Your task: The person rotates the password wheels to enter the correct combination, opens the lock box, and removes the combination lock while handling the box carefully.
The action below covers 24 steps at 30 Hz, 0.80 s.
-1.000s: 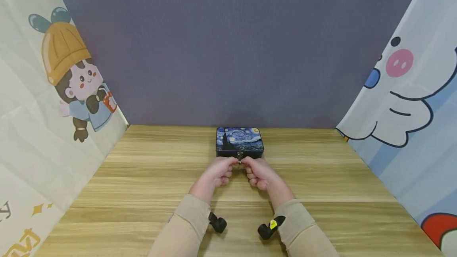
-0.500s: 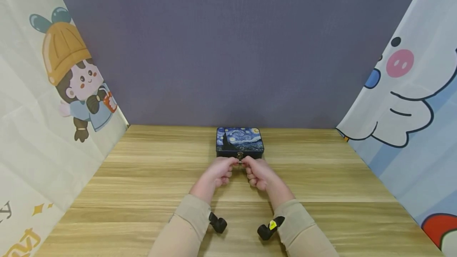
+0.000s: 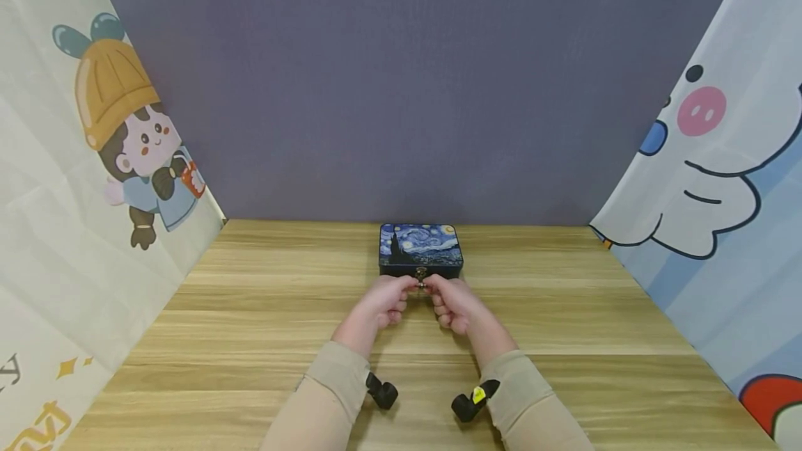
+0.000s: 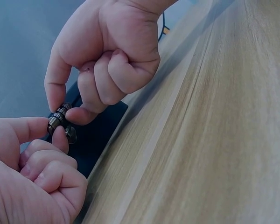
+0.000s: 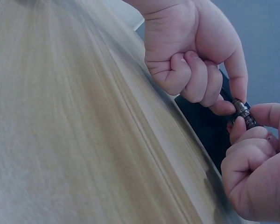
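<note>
A tin box (image 3: 421,245) with a swirling blue night-sky picture on its lid sits at the back of the table, lid down. At the latch on its front hangs a small cylindrical combination padlock (image 4: 59,115) with ridged dials. My left hand (image 3: 387,299) pinches one end of this padlock between thumb and forefinger, other fingers curled into the palm. From the opposite side my right hand (image 3: 456,303) pinches the other end the same way. Both wrist views show the dark metal padlock (image 5: 243,111) between the fingertips, which partly cover it.
The wood-grain table (image 3: 282,284) reaches back to a plain grey-purple wall panel (image 3: 401,89) just behind the box. Cartoon-printed cloths hang at the left (image 3: 56,228) and right (image 3: 720,214). A black camera mount (image 3: 382,391) sits on each wrist.
</note>
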{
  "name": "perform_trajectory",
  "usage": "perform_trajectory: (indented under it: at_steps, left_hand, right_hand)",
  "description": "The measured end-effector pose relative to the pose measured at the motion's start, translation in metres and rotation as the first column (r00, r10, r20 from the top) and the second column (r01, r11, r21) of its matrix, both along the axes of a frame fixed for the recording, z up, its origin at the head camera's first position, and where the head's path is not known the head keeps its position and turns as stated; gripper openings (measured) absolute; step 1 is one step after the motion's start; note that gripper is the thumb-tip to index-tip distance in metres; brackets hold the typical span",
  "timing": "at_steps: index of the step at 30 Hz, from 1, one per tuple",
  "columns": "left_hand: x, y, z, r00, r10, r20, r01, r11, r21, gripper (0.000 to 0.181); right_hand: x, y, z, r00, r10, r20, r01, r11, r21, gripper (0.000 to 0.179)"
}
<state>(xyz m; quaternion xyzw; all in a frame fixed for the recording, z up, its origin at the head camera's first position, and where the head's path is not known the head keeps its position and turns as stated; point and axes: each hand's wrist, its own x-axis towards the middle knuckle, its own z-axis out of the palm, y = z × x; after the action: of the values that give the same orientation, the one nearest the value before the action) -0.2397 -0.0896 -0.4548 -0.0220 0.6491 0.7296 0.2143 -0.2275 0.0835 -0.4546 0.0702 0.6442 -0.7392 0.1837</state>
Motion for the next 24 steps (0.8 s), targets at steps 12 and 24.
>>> perform_trajectory:
  at_steps: [12,24]
  left_hand:
    - [-0.001,-0.001,0.0,1.0,0.006,0.001,-0.006,1.0,0.013,0.024]
    - [0.0,-0.002,0.001,1.0,-0.012,0.0,0.012,1.0,0.01,0.034]
  right_hand:
    - [0.001,0.006,0.005,0.999,0.046,0.021,-0.045,0.999,-0.018,0.041]
    - [0.002,0.016,0.009,0.999,0.03,0.026,-0.029,1.0,-0.002,0.055]
